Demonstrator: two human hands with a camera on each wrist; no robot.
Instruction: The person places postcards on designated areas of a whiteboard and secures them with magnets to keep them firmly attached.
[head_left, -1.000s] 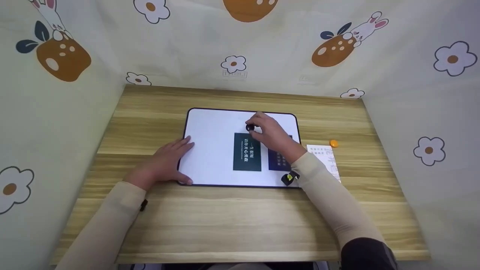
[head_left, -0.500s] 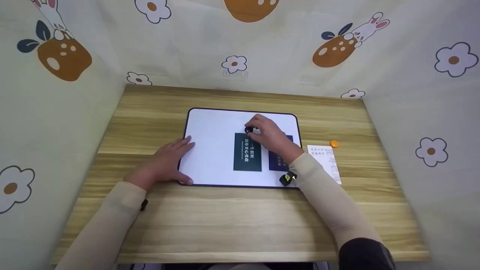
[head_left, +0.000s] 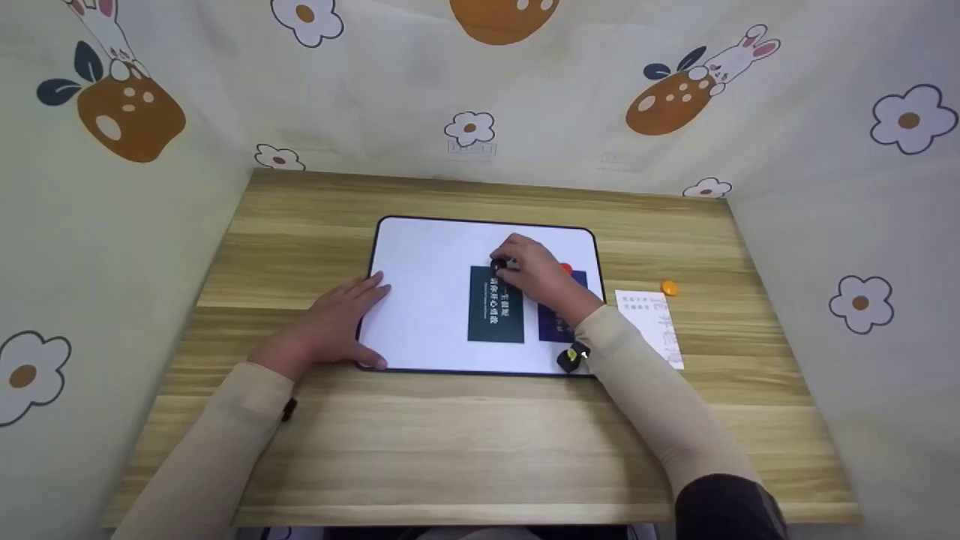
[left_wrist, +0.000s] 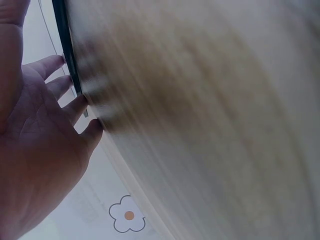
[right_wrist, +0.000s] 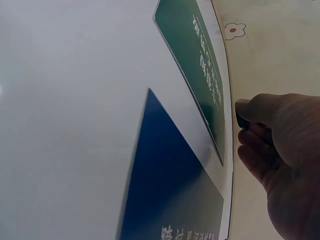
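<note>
A whiteboard with a dark frame lies on the table. My left hand rests on its left edge with the fingers spread; in the left wrist view the fingertips meet the dark rim. Between thumb and fingers my right hand pinches a small round black magnet, at the far edge of a dark green card with white lettering. Partly under my right wrist lies a dark blue card. A red round magnet shows at that card's far edge, half hidden by my hand.
Right of the whiteboard a white printed card lies on the wooden table, with an orange round magnet near its far corner. A patterned curtain closes off the back and both sides.
My right hand has come slightly toward me, bringing the black magnet from beyond the green card onto its far edge. The red magnet now shows beside the hand. My left hand stays put.
</note>
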